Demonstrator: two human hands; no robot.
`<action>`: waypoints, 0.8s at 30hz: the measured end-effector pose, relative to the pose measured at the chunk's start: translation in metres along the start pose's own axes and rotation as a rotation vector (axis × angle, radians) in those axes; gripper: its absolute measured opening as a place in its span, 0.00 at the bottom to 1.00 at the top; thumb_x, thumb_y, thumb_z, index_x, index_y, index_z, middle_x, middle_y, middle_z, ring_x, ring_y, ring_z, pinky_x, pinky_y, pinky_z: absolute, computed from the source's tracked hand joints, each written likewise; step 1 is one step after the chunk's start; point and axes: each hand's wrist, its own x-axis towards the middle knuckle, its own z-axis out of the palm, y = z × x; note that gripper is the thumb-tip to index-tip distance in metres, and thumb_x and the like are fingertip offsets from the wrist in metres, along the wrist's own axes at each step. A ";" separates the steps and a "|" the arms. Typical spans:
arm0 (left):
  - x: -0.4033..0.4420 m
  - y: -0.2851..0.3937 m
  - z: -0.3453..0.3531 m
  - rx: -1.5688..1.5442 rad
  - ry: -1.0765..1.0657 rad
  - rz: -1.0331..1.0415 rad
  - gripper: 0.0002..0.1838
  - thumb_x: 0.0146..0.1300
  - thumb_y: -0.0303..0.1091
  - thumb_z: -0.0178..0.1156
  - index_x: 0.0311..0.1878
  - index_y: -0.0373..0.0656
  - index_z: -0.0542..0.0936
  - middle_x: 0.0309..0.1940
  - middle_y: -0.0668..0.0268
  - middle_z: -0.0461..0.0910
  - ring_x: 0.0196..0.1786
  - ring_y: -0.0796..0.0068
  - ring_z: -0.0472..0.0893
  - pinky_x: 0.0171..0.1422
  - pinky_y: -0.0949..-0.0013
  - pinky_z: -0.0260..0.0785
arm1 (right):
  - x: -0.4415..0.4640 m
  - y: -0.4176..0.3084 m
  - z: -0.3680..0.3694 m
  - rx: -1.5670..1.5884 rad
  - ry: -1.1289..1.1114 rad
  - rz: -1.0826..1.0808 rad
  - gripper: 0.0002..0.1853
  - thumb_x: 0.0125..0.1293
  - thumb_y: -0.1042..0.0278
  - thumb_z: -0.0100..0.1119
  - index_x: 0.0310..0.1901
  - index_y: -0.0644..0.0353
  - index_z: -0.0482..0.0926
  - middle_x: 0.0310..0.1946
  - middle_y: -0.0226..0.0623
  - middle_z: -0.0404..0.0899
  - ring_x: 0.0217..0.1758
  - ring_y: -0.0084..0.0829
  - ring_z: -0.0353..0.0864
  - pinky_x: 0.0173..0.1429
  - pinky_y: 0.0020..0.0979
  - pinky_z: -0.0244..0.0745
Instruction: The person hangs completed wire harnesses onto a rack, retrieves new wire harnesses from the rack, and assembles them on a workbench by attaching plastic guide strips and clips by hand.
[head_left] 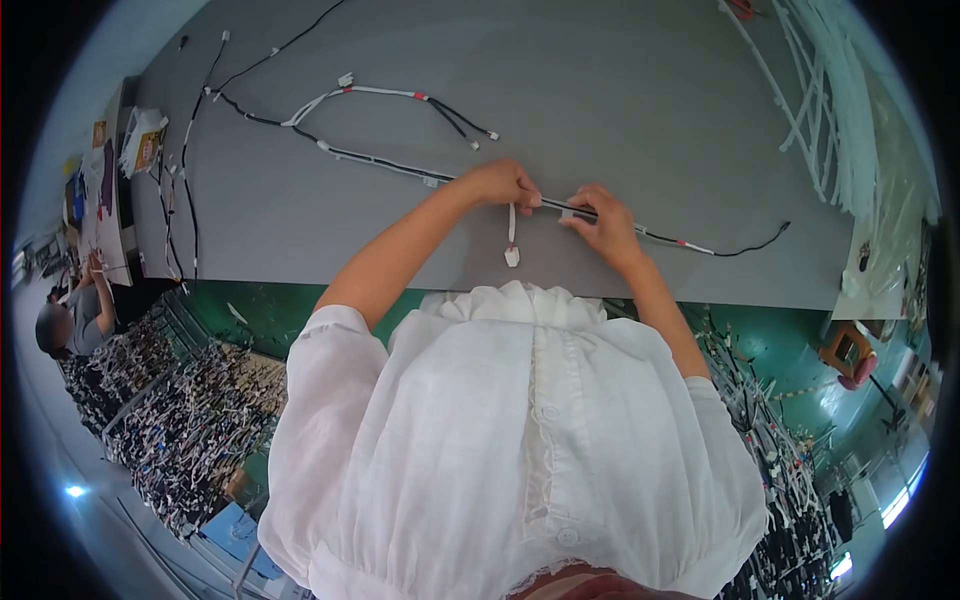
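Observation:
A long black and white wire harness [375, 161] lies across the grey table. My left hand [503, 184] is closed in a pinch on its middle stretch. From just below those fingers a short white lead runs toward me, ending in a white connector [513, 257]. Farther right, my right hand [604, 226] has its thumb and fingers closed round the same harness, beside a small white tag [567, 212]. Past it, the thin black tail [760, 247] of the harness curves up at its end. A branch with red bands [420, 96] and small white connectors lies above my left forearm.
The grey table [640, 100] ends at an edge close to my body. White strips and tubing [845, 150] are heaped at its right end. More thin cables [190, 140] lie at the left. Dense bundles of wires [190, 430] fill the lower left, near another person [85, 320].

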 end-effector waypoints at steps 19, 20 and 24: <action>-0.019 -0.001 0.036 0.336 0.475 0.142 0.13 0.48 0.44 0.68 0.36 0.51 0.87 0.27 0.63 0.83 0.34 0.65 0.82 0.40 0.65 0.71 | 0.028 0.006 -0.013 0.570 -0.479 0.681 0.08 0.58 0.66 0.65 0.34 0.60 0.79 0.26 0.30 0.81 0.23 0.15 0.73 0.29 0.17 0.66; -0.020 0.002 0.037 0.327 0.465 0.113 0.13 0.49 0.44 0.68 0.36 0.51 0.87 0.28 0.63 0.84 0.36 0.64 0.82 0.42 0.64 0.71 | 0.026 0.005 -0.012 0.549 -0.459 0.672 0.08 0.58 0.66 0.65 0.34 0.60 0.79 0.26 0.30 0.81 0.23 0.15 0.72 0.29 0.17 0.66; -0.029 0.002 0.032 0.422 0.548 0.325 0.13 0.52 0.43 0.66 0.40 0.50 0.86 0.34 0.62 0.84 0.47 0.59 0.79 0.52 0.62 0.68 | 0.018 0.014 -0.014 0.414 -0.408 0.479 0.11 0.57 0.64 0.66 0.37 0.62 0.80 0.31 0.34 0.82 0.31 0.24 0.77 0.37 0.24 0.71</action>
